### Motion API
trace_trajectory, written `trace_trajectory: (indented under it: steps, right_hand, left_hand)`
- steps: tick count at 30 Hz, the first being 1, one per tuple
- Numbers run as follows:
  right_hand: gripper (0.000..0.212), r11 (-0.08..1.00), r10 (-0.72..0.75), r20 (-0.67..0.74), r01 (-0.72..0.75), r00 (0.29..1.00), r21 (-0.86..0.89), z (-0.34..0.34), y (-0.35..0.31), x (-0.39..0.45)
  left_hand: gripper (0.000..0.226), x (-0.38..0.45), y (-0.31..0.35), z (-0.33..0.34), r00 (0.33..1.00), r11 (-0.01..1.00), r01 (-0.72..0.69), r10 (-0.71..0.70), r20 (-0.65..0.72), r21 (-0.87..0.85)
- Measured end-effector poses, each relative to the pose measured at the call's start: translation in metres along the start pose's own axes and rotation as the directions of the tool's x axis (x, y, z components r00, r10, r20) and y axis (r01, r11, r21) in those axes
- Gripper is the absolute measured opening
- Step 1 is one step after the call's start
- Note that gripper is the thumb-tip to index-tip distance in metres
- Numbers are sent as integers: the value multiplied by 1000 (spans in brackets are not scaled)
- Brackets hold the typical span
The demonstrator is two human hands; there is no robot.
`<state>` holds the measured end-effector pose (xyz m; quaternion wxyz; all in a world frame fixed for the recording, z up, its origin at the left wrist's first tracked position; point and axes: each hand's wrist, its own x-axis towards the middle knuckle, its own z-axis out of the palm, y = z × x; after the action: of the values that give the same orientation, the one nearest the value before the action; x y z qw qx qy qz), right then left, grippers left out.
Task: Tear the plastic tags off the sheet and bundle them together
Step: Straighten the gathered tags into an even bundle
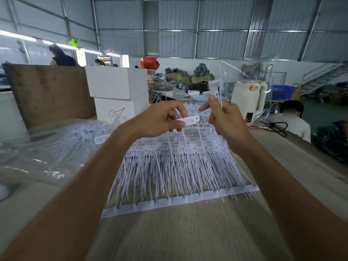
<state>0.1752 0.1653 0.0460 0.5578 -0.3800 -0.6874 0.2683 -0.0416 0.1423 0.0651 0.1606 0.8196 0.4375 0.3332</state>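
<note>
We see the wide white sheet of thin plastic tags (169, 166) lying flat on the pale wooden bench (188, 232), its long white tails running toward us at 6 o'clock and its printed label heads at 12 o'clock. Above the sheet's far edge, our left hand (160, 119) pinches one flat white tag with a punched hole (190, 120) between thumb and curled fingers, the tag's head pointing toward 3 o'clock and its tail hanging down over the sheet. Just beside it at 3 o'clock, our right hand (226, 119) grips a small upright bundle of loose white tags (216, 91), label heads standing above the thumb; the two hands are near each other but apart.

At 9 o'clock of the sheet lie clear plastic bags of more white tags (56, 147). Beyond them at 11 o'clock stand a brown board (47, 91) and two stacked white boxes (118, 91). At 2 o'clock a clear plastic bag (263, 81) hangs, and a seated person (295, 121) is at 3 o'clock past the bench edge.
</note>
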Motion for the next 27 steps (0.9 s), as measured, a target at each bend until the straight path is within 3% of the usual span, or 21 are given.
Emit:
trace_trajectory:
  steps: [7,10,12,14,18,25,27]
  right_hand:
    - [32,984,66,64,-76,996,160,3,2,3]
    - [34,997,39,78,-44,996,67,1,4,2]
    - [35,999,35,164,-38,986,16,0,3,0]
    - [22,1000,12,244,-10,970,-8,1,1,-4]
    - [14,994,-97,257,106,962,-24,1,-4,-6]
    - [8,977,-186,404,214,895,-23,-6,-12,-9]
    - [8,947,-231,389,298,892,-120,-4,-15,-7]
  left_hand:
    - [8,0,-1,-1,998,998,-46,44,-37,-36]
    - [8,0,-1,-1,996,998,-59,57,-69,-19]
    - [9,1,0,-1,993,997,-74,73,-88,-16]
    - [10,1,1,-1,992,995,-96,96,-78,-6]
    - [14,0,3,-2,994,996,-91,91,-53,-1]
    - [6,-9,5,-5,999,983,-39,38,-6,-182]
    - [5,-10,4,-6,1000,966,-26,21,-23,-259]
